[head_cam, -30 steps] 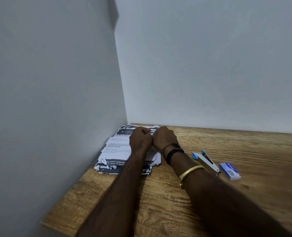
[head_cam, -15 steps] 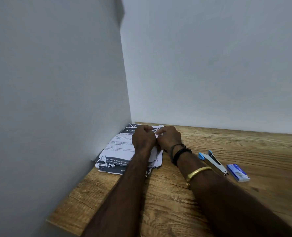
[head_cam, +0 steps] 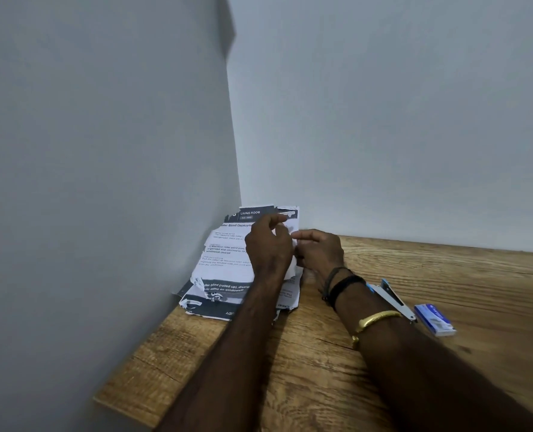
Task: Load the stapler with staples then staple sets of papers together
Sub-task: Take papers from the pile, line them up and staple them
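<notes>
A stack of torn printed papers (head_cam: 224,260) lies in the table's left corner against the wall. My left hand (head_cam: 268,244) and my right hand (head_cam: 319,251) meet over the stack's right side, both pinching a white sheet that is lifted between the fingers. A silver stapler with blue trim (head_cam: 393,299) lies on the wood just right of my right wrist, partly hidden by the forearm. A small blue staple box (head_cam: 435,319) lies right of the stapler.
The wooden table (head_cam: 414,363) is hemmed by a grey wall (head_cam: 103,182) on the left and another wall behind. Its near left edge (head_cam: 125,410) drops off below my left forearm.
My hands, pressed together as fists on the stack, have loosened and lifted a sheet's edge. The top paper now stands higher, showing its header.
</notes>
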`<state>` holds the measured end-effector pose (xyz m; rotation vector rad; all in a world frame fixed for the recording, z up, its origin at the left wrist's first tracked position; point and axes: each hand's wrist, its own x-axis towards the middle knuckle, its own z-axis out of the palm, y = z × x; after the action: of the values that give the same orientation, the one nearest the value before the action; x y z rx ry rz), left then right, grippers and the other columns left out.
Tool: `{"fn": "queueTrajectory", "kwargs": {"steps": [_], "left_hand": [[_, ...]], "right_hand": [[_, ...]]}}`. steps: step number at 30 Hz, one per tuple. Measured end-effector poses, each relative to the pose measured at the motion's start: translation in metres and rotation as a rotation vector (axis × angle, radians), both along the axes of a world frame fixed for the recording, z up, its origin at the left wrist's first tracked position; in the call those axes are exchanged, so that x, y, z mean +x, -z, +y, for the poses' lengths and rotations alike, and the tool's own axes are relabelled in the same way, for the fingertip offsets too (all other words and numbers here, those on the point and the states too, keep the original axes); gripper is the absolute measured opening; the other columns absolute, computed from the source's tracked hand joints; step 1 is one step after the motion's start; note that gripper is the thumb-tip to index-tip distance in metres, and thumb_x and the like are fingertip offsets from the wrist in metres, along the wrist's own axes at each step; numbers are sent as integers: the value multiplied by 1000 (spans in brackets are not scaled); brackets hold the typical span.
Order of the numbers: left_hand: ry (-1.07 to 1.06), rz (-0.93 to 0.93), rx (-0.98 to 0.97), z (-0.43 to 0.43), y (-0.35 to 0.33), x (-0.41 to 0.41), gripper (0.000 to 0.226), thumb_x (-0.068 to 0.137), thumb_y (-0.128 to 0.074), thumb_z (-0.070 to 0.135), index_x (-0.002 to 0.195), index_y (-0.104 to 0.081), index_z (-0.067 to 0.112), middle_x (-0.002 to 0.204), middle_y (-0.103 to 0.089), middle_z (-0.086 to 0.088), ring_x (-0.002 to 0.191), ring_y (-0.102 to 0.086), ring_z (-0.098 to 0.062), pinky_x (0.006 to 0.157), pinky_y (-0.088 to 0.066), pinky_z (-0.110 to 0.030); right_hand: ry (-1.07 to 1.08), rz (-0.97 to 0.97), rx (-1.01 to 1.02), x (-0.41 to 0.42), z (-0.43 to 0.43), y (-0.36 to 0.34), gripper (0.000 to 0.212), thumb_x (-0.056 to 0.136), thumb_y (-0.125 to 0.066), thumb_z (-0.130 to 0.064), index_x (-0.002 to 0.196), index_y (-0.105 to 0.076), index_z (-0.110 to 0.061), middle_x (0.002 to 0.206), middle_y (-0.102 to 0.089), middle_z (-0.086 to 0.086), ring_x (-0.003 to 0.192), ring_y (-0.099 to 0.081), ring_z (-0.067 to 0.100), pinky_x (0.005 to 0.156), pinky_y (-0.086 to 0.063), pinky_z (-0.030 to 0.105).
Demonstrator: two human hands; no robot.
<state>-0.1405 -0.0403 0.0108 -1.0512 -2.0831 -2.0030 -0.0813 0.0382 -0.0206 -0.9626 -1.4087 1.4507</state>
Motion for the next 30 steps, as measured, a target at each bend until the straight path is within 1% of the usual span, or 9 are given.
{"fn": "queueTrajectory", "kwargs": {"steps": [3, 7, 10, 14, 18, 21, 25, 28, 30], "left_hand": [[58, -6, 37, 0, -1, 9, 22, 89, -59, 12, 101, -76, 18, 102, -76, 4, 97, -67, -11, 92, -52, -29], [122, 10, 27, 1, -1, 27, 23, 89, -58, 10, 99, -77, 18, 102, -77, 4, 99, -69, -11, 91, -53, -27], [159, 51, 23, 3, -2, 41, 20, 89, -60, 11, 97, -77, 17, 99, -78, 5, 97, -69, -11, 89, -53, -27], [232, 69, 11, 7, -1, 60, 17, 88, -63, 13, 95, -78, 18, 94, -78, 7, 92, -70, -9, 88, -55, -29], [292, 141, -6, 14, -1, 87, 18, 88, -64, 12, 95, -79, 18, 95, -78, 8, 92, -70, -8, 89, -54, -26], [338, 157, -17, 20, -2, 107, 19, 87, -65, 11, 97, -79, 18, 97, -77, 8, 96, -69, -6, 91, -52, -24], [351, 166, -63, 32, -1, 122, 18, 86, -66, 13, 97, -78, 20, 102, -77, 5, 101, -69, -11, 95, -50, -28], [322, 145, -125, 42, 2, 130, 16, 81, -65, 17, 88, -78, 23, 101, -77, 4, 101, -67, -15, 95, -49, -31], [263, 126, -138, 45, 6, 130, 19, 74, -60, 25, 82, -77, 26, 99, -77, 2, 102, -68, -20, 95, -50, -35]], "right_hand": [[-1, 36, 9, 10, -5, -3, 21, 67, -75, -5, 79, -82, -21, 80, -80, 6, 80, -78, 32, 75, -65, 49], [30, 67, 23, 30, -9, -8, 13, 76, -77, -6, 82, -82, -17, 79, -80, 7, 80, -78, 30, 72, -66, 45], [62, 100, 29, 53, -9, -12, 17, 76, -76, -1, 84, -81, -15, 83, -80, 11, 82, -77, 32, 70, -65, 42], [87, 115, 41, 91, -4, -13, 24, 74, -79, 4, 89, -80, -15, 90, -79, 13, 85, -77, 30, 74, -66, 41], [135, 122, 53, 134, 3, -13, 26, 75, -77, 7, 91, -79, -14, 89, -78, 14, 72, -71, 25, 71, -63, 37], [155, 130, 52, 165, 8, -15, 28, 77, -75, 10, 94, -78, -12, 88, -75, 12, 72, -69, 21, 67, -60, 32], [199, 130, 47, 202, 16, -13, 28, 78, -75, 10, 93, -78, -13, 98, -78, 17, 82, -74, 28, 74, -65, 41], [231, 127, 47, 229, 21, -11, 28, 79, -74, 10, 93, -77, -13, 96, -77, 15, 75, -70, 22, 60, -59, 29], [247, 134, 40, 240, 27, -8, 28, 78, -74, 11, 94, -77, -13, 92, -76, 14, 71, -68, 19, 57, -55, 25]]}}
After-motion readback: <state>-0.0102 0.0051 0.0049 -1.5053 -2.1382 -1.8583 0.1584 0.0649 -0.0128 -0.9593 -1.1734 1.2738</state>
